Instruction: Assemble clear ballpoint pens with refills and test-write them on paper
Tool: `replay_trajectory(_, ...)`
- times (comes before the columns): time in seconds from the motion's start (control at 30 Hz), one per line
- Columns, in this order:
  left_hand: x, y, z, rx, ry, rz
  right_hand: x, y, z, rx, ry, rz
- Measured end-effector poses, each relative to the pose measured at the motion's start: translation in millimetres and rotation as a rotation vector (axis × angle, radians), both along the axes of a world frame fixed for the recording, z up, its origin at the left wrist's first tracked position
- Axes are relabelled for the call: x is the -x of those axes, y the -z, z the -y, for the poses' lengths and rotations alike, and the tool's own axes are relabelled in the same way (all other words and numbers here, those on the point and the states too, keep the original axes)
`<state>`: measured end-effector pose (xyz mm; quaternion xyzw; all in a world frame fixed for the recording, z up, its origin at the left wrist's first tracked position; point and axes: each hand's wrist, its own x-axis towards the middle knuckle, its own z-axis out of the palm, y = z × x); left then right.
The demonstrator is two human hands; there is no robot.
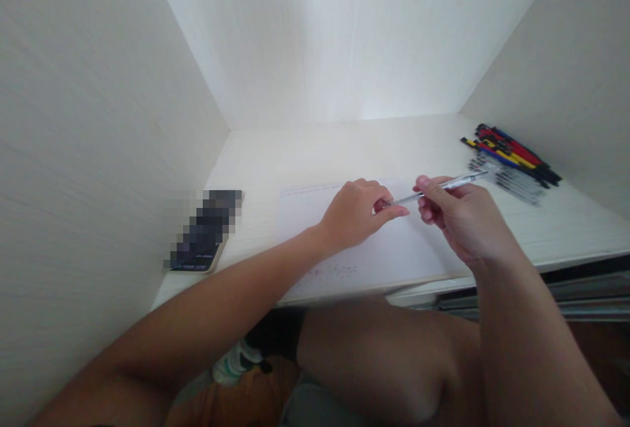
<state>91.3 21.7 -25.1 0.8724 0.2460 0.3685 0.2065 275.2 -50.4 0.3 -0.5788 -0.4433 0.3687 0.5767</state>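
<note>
My right hand (470, 223) grips a slim pen (461, 182) with a clear barrel between thumb and fingers. The pen lies slantwise, its back end up toward the right. My left hand (355, 214) closes its thumb and fingers around the thin front end at the left; the very tip is hidden in them. Both hands are just above a white sheet of paper (413, 253), which carries a line of faint writing at the top and small reddish marks near the lower edge.
Several colored pens (516, 151) in red, yellow, blue and black lie piled at the right, beside a row of clear pens (516, 184). A phone (209, 230), partly pixelated, lies at the left. White panels enclose the desk (344, 151) at the back and sides.
</note>
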Motion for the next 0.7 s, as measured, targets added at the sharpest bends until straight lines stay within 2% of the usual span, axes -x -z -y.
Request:
replay_trajectory(0.13, 0.2, 0.8, -0.2, -0.040, -0.019, 0.042, 2.5, -0.8, 0.2, 0.037, -0.012, -0.091)
replay_trajectory(0.37, -0.3, 0.9, -0.9, -0.017, -0.047, 0.096, 5.3, -4.8, -0.5, 0.032, 0.018, -0.239)
replay_trajectory(0.7, 0.3, -1.1, -0.2, -0.021, -0.058, 0.007, -1.2, -1.8, -0.9, 0.038, -0.025, -0.280)
